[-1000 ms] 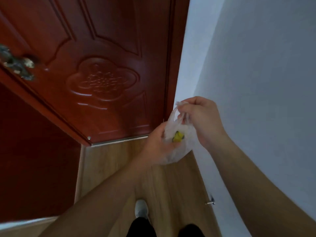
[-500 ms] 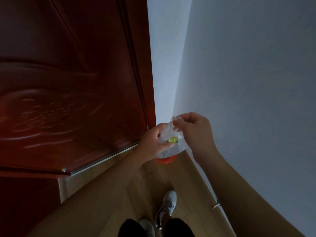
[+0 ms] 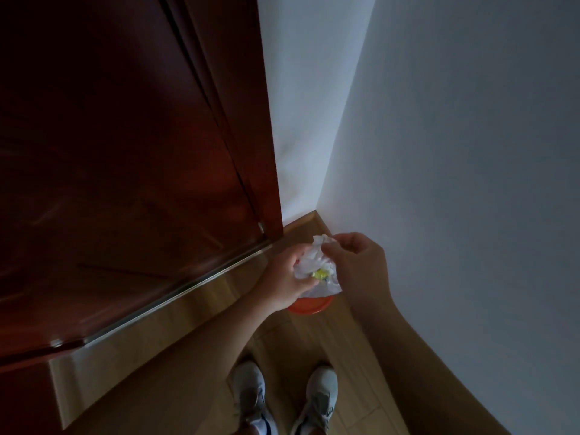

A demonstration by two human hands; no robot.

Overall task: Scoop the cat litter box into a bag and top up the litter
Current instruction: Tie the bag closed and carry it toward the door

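both arms reach forward, left grip [image 3: 284,276] curled under bag [image 3: 309,262], right grip [image 3: 357,265] pinching its top, knuckles nearly touching

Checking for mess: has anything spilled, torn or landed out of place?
Nothing stands out. The left hand and right hand hold the white bag bunched above the red round object; no spill shows on the wooden floor, though light is dim.
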